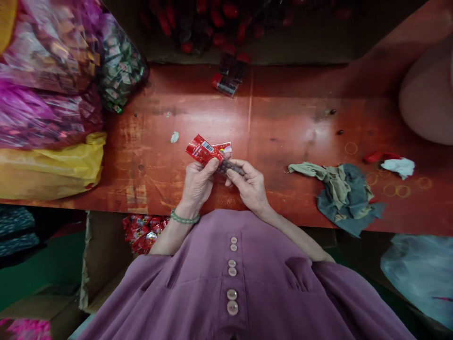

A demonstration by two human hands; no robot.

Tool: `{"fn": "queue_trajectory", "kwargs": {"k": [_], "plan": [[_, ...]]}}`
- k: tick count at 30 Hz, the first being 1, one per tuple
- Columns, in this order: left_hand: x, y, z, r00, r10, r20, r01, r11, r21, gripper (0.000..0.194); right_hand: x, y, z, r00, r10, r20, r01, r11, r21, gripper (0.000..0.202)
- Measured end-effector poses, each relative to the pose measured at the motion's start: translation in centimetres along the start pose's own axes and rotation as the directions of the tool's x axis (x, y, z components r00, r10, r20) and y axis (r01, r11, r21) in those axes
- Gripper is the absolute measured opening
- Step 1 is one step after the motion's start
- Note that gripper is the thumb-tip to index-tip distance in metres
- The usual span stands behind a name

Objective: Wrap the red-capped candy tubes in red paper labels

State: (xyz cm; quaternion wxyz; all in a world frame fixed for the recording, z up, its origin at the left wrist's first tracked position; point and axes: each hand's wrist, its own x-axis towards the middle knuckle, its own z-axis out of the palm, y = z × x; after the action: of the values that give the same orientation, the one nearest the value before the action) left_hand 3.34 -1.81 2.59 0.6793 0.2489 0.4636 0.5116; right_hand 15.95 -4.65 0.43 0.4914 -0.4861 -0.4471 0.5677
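Red printed plastic packet with a dark, lumpy end [206,150]: held over the glossy red-brown tabletop [269,141], in front of the purple buttoned garment [198,274]. Long axis slants from far left to near right. Left hand [200,183] clamped about its middle; right hand [250,186] pinching the dark end. Both touching; neither nearer.

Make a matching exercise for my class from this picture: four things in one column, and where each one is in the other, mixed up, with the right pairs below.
Things
1. red packet
2. bracelet
3. rag
4. yellow bag

Places
A. at the left end of the table
B. around the wrist of the left hand
C. held between the left hand and the right hand
D. on the table, right of both hands

Right pairs: 1-C, 2-B, 3-D, 4-A
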Motion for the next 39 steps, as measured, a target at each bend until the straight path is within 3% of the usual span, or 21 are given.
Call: {"fn": "queue_trajectory", "kwargs": {"k": [6, 9, 12, 17, 21, 24, 27, 35, 39], "plan": [[-0.1, 0.1, -0.5, 0.997, 0.068, -0.041, -0.070, 0.996, -0.063, 0.040, -0.2, -0.4, 1.2, 0.997, -0.054, -0.053, 0.058, 0.996, 0.069, 0.026], [0.0, -0.2, -0.4, 0.997, 0.038, -0.061, -0.043, 0.996, -0.083, 0.039, -0.4, -0.1, 1.7, 0.993, -0.057, -0.103, 0.065, 0.995, 0.077, 0.025], [-0.1, -0.3, -0.3, 1.000, 0.007, -0.012, -0.008, 0.995, -0.095, 0.039, -0.6, 0.2, 2.0, 0.986, -0.063, -0.155, 0.075, 0.995, 0.071, 0.024], [0.2, 0.2, -0.9, 0.996, 0.082, 0.047, -0.076, 0.991, -0.110, 0.037, -0.4, 0.1, 2.1, 0.985, -0.117, -0.128, 0.125, 0.991, 0.053, 0.023], [0.6, 0.6, -1.2, 0.992, 0.125, -0.015, -0.126, 0.985, -0.116, 0.038, -0.4, 0.7, 1.9, 0.979, -0.163, -0.124, 0.157, 0.986, -0.058, 0.023], [0.7, 0.6, -1.1, 0.994, 0.089, -0.070, -0.098, 0.986, -0.138, 0.032, -0.7, 1.2, 1.8, 0.977, -0.179, -0.116, 0.161, 0.976, -0.150, 0.023], [0.8, 0.4, -1.1, 0.995, 0.049, -0.085, -0.064, 0.980, -0.187, 0.032, -0.8, 1.3, 1.9, 0.983, -0.151, -0.106, 0.138, 0.983, -0.119, 0.023], [0.3, 0.0, -1.3, 0.999, 0.039, -0.012, -0.041, 0.973, -0.229, 0.038, -0.8, 1.5, 1.8, 0.980, -0.172, -0.098, 0.161, 0.981, -0.109, 0.022], [0.2, -0.1, -1.4, 0.999, 0.020, 0.028, -0.015, 0.987, -0.162, 0.037, -0.8, 1.6, 1.7, 0.963, -0.248, -0.109, 0.217, 0.947, -0.237, 0.022]]}}
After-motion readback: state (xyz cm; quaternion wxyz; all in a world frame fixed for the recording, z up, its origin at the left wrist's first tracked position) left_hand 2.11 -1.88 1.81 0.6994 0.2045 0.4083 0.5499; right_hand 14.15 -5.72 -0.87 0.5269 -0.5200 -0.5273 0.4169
